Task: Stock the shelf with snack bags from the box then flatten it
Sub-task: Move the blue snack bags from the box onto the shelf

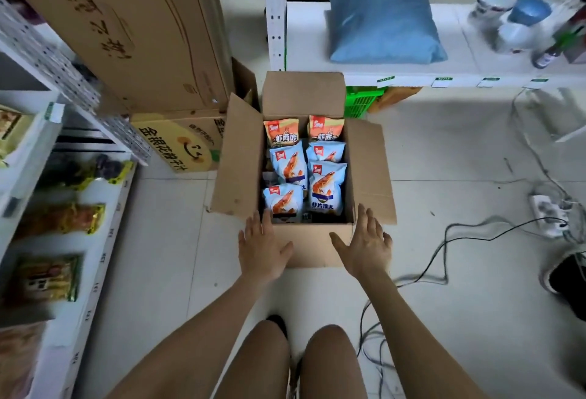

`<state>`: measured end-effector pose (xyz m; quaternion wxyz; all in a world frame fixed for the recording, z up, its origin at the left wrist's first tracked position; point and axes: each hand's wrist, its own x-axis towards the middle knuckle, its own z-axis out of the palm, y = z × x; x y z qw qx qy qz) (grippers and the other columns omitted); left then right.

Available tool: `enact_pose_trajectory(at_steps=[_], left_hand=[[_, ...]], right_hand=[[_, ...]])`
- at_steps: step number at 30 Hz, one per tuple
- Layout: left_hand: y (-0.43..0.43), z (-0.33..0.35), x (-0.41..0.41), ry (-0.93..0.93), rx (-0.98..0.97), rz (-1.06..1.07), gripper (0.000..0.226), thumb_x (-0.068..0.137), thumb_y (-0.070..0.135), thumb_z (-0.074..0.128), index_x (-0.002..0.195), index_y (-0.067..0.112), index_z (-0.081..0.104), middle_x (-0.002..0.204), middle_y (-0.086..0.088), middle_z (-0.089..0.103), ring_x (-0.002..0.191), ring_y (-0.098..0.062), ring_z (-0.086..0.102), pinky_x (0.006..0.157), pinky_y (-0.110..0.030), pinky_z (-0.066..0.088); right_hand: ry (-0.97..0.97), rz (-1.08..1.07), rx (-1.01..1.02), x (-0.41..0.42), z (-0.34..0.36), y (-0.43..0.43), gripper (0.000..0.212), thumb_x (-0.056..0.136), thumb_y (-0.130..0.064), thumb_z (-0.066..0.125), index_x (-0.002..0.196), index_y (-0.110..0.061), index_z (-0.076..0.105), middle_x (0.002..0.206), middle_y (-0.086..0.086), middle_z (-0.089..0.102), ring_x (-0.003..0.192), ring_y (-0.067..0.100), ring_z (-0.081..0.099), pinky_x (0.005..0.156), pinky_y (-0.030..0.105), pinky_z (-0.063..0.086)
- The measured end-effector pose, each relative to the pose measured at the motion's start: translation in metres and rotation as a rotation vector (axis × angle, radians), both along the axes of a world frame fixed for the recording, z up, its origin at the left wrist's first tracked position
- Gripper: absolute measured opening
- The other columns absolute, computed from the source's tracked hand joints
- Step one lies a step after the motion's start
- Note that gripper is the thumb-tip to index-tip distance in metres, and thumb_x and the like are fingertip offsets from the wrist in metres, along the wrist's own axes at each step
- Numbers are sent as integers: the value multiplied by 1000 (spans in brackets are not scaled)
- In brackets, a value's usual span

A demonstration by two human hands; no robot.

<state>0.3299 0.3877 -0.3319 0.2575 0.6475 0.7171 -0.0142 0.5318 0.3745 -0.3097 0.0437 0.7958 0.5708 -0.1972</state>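
Observation:
An open cardboard box (312,246) stands on the tiled floor in front of me, its four flaps spread outward. Inside lie several snack bags: light blue shrimp-chip bags (326,188) toward me and two orange ones (280,132) at the far end. My left hand (263,248) rests flat with straight fingers on the near flap by the box's left corner. My right hand (367,245) lies open at the near right corner, fingers pointing toward the right flap. Neither hand holds anything. The white shelf (104,240) with snack packs runs along the left.
Large printed cartons (133,34) lean and stack at the far left behind the box. A white shelf (444,69) at the back right holds a blue pillow (383,18) and jars. Cables and a power strip (547,213) lie on the floor at right. My knees fill the bottom.

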Motion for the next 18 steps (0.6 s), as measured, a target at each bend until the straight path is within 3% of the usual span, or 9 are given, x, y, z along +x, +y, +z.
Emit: enact_pose_trajectory(at_steps=[6, 10, 14, 18], left_hand=[[41, -80, 3, -62, -24, 71, 104, 84, 66, 56, 156, 16, -1, 164, -8, 6, 151, -26, 9, 122, -43, 14], [80, -146, 11, -155, -26, 166, 114, 78, 63, 67, 155, 15, 0, 164, -7, 9, 150, -26, 12, 120, -43, 22], [117, -209, 12, -327, -105, 285, 131, 63, 64, 79, 155, 17, -2, 156, -4, 29, 143, -25, 31, 113, -51, 35], [149, -271, 1, -514, -229, 389, 145, 39, 72, 85, 152, 22, 9, 141, 2, 47, 130, -19, 49, 109, -43, 41]], right_hand=[[44, -21, 26, 5, -76, 46, 89, 92, -65, 41, 156, -15, 6, 164, 5, 13, 148, 24, 22, 117, 44, 21], [123, -57, 51, 16, -145, 85, 89, 89, -65, 47, 155, -17, 10, 161, 5, 22, 144, 27, 31, 111, 45, 32], [278, -138, 54, 23, -207, 118, 90, 87, -58, 58, 153, -16, 14, 156, 10, 31, 140, 32, 35, 109, 48, 38], [442, -254, 24, 27, -261, 150, 98, 83, -53, 68, 154, -16, 12, 153, 14, 34, 139, 35, 35, 111, 50, 34]])
